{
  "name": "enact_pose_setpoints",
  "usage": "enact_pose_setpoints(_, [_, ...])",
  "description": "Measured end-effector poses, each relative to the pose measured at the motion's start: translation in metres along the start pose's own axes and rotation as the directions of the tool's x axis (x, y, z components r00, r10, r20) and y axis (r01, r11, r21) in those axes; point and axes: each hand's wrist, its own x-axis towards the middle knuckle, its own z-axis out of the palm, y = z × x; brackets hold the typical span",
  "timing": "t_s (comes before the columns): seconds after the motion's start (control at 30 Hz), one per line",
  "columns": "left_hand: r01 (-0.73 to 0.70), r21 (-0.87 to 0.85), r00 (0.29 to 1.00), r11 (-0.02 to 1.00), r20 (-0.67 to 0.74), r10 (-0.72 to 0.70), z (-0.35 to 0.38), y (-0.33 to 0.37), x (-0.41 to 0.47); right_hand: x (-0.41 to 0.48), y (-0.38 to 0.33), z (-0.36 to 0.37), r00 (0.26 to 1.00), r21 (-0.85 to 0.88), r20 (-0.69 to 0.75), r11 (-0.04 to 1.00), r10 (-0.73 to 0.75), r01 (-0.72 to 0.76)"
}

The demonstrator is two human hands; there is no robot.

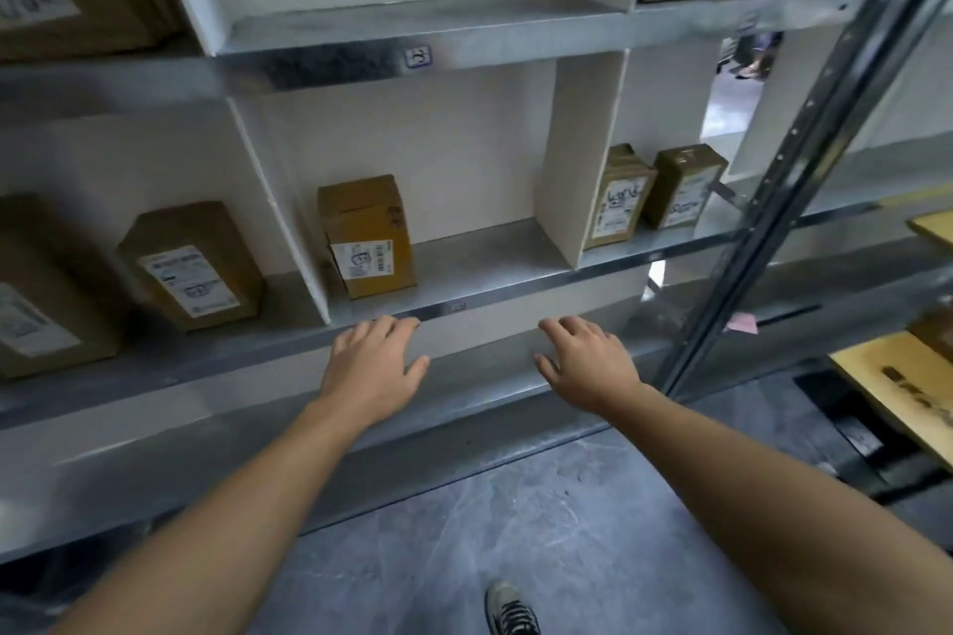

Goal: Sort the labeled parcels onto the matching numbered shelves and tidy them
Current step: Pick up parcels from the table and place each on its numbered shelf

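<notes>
On the middle shelf (pixel 479 248), a box (pixel 367 236) stands upright at the left of its bay, its white label (pixel 362 260) too blurred to read. Above it, the upper shelf edge carries a tag (pixel 417 57) reading "3". Neighbouring boxes (pixel 193 266) (pixel 621 196) bear labels too – illegible. Both hands are empty, fingers spread: the left hand (pixel 374 364) has its fingertips at the shelf's front edge, and the right hand (pixel 585 358) hovers just below it.

The shelf (pixel 464 242) is grey metal, dull and a bit scratched. The boxes (pixel 366 235) are brown cardboard with white paper labels (pixel 362 259). The floor (pixel 541 531) is smooth grey stone.
</notes>
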Motion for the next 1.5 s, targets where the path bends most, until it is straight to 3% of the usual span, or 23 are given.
enact_pose_setpoints(0.33, [-0.308,-0.016,0.949,0.951,0.07,0.308,0.012,0.134,0.013,-0.109,0.091,-0.032,0.953,-0.086,-0.109,0.952,0.283,-0.293])
enact_pose_setpoints(0.77, [-0.672,-0.092,0.738,0.735,0.002,0.675,0.024,0.443,0.059,-0.246,0.32,-0.113,0.757,-0.134,-0.212,0.749,0.618,-0.649])
enact_pose_setpoints(0.93, [-0.719,-0.086,0.693,0.69,-0.019,0.72,0.037,0.54,0.069,-0.28,0.397,-0.134,0.708,-0.148,-0.212,0.694,0.674,-0.705])
enact_pose_setpoints(1.13, [-0.745,-0.044,0.666,0.666,0.016,0.746,0.053,0.607,0.088,-0.292,0.458,-0.14,0.679,-0.127,-0.181,0.668,0.712,-0.734])
enact_pose_setpoints(1.5, [-0.765,-0.069,0.641,0.64,0.019,0.768,0.092,0.698,0.192,-0.217,0.56,-0.135,0.639,0.028,-0.179,0.654,0.748,-0.756])
